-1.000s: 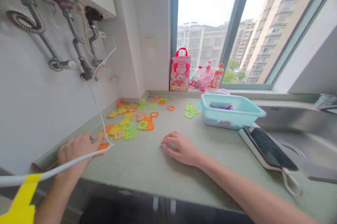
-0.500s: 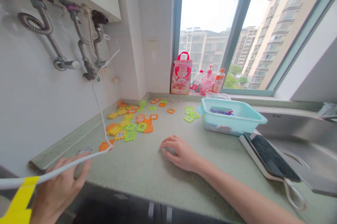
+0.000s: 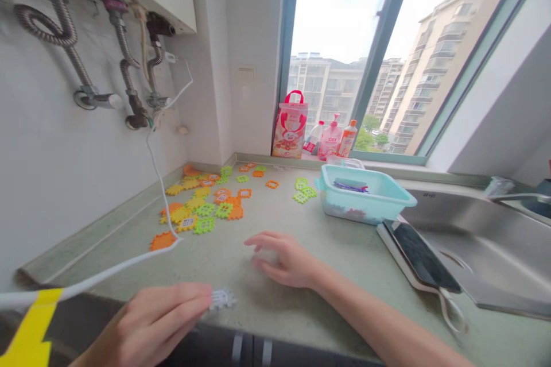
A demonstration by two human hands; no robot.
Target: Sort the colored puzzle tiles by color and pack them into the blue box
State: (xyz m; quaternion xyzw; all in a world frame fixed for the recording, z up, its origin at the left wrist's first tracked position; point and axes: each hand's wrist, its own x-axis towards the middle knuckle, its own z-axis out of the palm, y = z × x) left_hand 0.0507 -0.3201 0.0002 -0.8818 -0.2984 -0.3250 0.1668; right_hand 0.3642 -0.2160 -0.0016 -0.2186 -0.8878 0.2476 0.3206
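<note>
My left hand (image 3: 166,315), low at the front edge of the counter, pinches a pale grey toothed interlocking tile (image 3: 222,298) between thumb and fingers. Its near part is covered by the fingertips. To the right, my right hand (image 3: 284,261) hovers close over the countertop with thumb and fingers apart, slightly blurred. A faint pale patch shows between its fingers, too smeared to make out. Beyond the hands lie several similar orange, yellow and green tiles, among them a green tile (image 3: 204,225) and an orange tile (image 3: 162,241).
A light-blue plastic basket (image 3: 365,201) holds purple pieces and others. Beside it, a phone (image 3: 424,255) lies near the steel sink (image 3: 486,235). A white cable (image 3: 124,266) crosses the left foreground. Bottles and a pink bag (image 3: 290,130) stand at the window.
My left hand has come right from the counter's left end, bringing the grey tile. My right hand has opened its fingers and shifted slightly. The view has turned a little to the right.
</note>
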